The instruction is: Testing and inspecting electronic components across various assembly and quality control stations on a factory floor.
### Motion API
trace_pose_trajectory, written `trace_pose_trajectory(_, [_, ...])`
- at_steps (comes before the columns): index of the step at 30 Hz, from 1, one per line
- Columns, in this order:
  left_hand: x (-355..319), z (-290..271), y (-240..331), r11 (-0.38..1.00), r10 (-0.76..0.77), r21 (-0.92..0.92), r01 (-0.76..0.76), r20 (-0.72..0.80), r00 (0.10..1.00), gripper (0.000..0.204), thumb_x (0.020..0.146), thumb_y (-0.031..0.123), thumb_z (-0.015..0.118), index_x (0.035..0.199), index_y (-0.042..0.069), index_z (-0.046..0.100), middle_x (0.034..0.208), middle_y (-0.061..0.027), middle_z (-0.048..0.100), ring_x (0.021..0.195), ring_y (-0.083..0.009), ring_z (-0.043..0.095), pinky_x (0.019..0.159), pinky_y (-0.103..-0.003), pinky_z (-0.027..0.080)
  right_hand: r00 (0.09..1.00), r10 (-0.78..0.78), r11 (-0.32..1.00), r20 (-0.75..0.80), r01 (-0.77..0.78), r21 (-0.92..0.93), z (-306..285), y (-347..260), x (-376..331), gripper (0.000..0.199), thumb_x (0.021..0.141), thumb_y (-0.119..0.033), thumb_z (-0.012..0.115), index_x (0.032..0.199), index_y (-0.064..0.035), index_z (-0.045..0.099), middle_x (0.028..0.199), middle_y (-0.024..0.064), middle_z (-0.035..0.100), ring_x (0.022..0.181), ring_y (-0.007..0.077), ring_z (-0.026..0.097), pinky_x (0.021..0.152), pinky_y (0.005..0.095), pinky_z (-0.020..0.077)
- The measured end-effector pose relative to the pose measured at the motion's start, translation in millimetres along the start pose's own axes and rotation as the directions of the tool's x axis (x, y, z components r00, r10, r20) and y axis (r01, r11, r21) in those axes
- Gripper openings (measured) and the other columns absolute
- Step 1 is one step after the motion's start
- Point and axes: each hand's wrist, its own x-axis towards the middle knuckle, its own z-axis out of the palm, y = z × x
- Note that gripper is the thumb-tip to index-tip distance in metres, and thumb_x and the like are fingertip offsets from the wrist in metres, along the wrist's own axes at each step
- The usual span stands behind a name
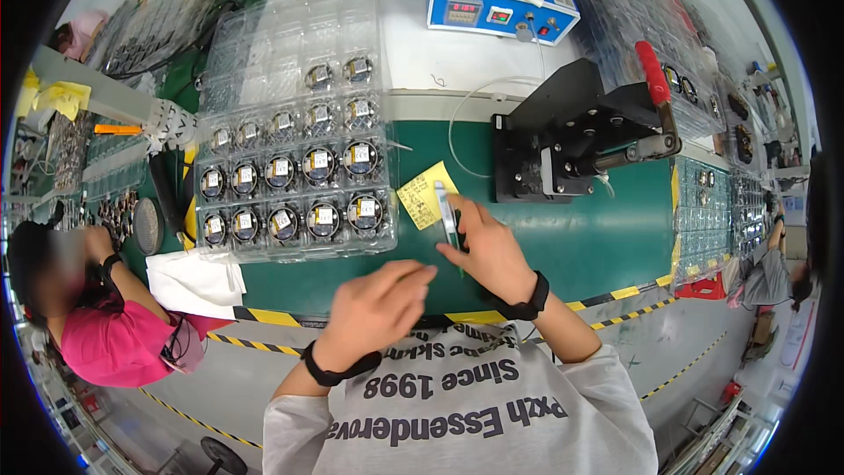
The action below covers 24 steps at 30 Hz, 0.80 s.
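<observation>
My right hand (pixel 491 248) grips a slim white and green pen-like tool (pixel 441 200) between thumb and fingers; its exact kind is unclear. The tool slants across the right edge of a yellow sticky note (pixel 421 194) with handwriting, lying on the green mat. Over the table's front edge, my left hand (pixel 374 310) has its fingers loosely stretched toward the right hand and holds nothing that I can see. Left of the note sits a clear plastic tray (pixel 343 251) with rows of round electronic parts (pixel 323 219), each bearing a white label. Its back pockets are partly unfilled.
A black lever press (pixel 563 141) with a red handle (pixel 651 72) stands to the right. Behind it is a blue control box (pixel 501 13) with a thin tube. A white cloth (pixel 193 283) lies at the front left, near a co-worker in a pink top (pixel 119 330). More trays (pixel 701 220) flank the right.
</observation>
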Motion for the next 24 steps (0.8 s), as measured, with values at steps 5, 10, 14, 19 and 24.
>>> trace_pose_trajectory(5, [11.1,32.9,2.2,0.964,-0.183,0.224,0.141,0.181,0.966,0.042,0.074,0.012,0.062,0.115,0.006,0.055,0.121,-0.005,0.051,0.059,-0.0171,0.057,0.05,-0.026,0.049,0.967,0.154,0.975,0.203,-0.181,0.125,-33.2,-12.3,4.1,0.07,0.072,-0.003,0.065,0.133,-0.013,0.032,0.083,0.0098,0.055,0.064,0.018,0.058,0.057,0.0282,0.0486])
trace_pose_trajectory(10, [4.7,42.0,-4.6,0.936,-0.178,0.341,0.081,0.263,0.948,0.049,0.072,0.013,0.063,0.118,0.004,0.051,0.129,-0.0038,0.045,0.059,-0.0167,0.056,0.052,-0.027,0.05,0.957,0.184,0.804,0.222,-0.277,0.526,-48.5,-17.5,-0.1,0.085,0.07,0.007,0.061,0.14,-0.0159,0.018,0.088,0.0085,0.055,0.069,0.0154,0.059,0.058,0.0265,0.0496])
trace_pose_trajectory(14, [-8.2,39.7,-11.9,0.959,-0.067,0.282,-0.011,0.265,0.962,0.047,0.071,0.013,0.063,0.116,0.006,0.052,0.126,-0.0016,0.047,0.06,-0.0158,0.055,0.052,-0.026,0.049,0.959,0.227,0.606,0.172,-0.277,0.746,-40.8,-15.5,-0.3,0.089,0.07,0.011,0.058,0.141,-0.0177,0.011,0.089,0.007,0.055,0.072,0.013,0.059,0.058,0.0257,0.0499])
trace_pose_trajectory(19, [-19.5,38.6,-11.8,0.972,-0.03,0.231,-0.029,0.247,0.968,0.045,0.07,0.012,0.063,0.114,0.009,0.055,0.123,0.0019,0.049,0.063,-0.0141,0.053,0.053,-0.025,0.049,0.946,0.257,0.41,0.197,-0.292,0.864,-29.1,-8.2,-5.1,0.084,0.072,0.011,0.055,0.139,-0.0171,0.014,0.089,0.0073,0.055,0.074,0.0129,0.059,0.058,0.0243,0.0488])
trace_pose_trajectory(24, [-22.9,40.2,-16.0,0.98,0.007,0.195,-0.045,0.189,0.982,0.041,0.066,0.01,0.062,0.107,0.01,0.058,0.119,0.0038,0.052,0.06,-0.0127,0.05,0.051,-0.023,0.047,0.921,0.317,0.33,0.225,-0.33,0.885,-21.9,-8.3,-8.4,0.076,0.074,0.011,0.053,0.136,-0.0147,0.018,0.088,0.0087,0.055,0.074,0.0167,0.06,0.057,0.0237,0.0469])
